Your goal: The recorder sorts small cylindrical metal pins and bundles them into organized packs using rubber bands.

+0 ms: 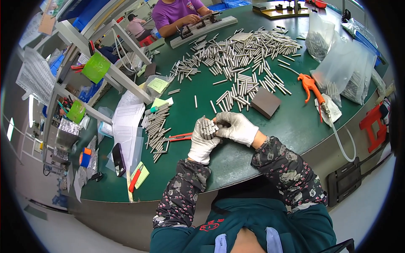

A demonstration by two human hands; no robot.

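Observation:
A bundle of short metal pins (208, 129), ends facing up, is wrapped in my white-gloved left hand (200, 144). Against the bundle's right side, the bent fingers of my gloved right hand (238, 128) are closed on the pins; which ones they pinch is partly hidden. Just left of my left hand lies a red-handled tool (179, 137). Beyond my hands spreads a large heap of loose metal pins (242, 57) on the green table (240, 160). A smaller group of pins (157, 126) lies to the left. A dark brown block (265, 103) sits beyond my right hand.
At right are an orange air gun (310, 86) with a hose and plastic bags of pins (344, 78). Papers (126, 116), a phone (119, 159) and a red cutter (135, 180) lie left, beside a shelf frame (126, 80). Across the table, a person in purple (177, 17) handles a fixture.

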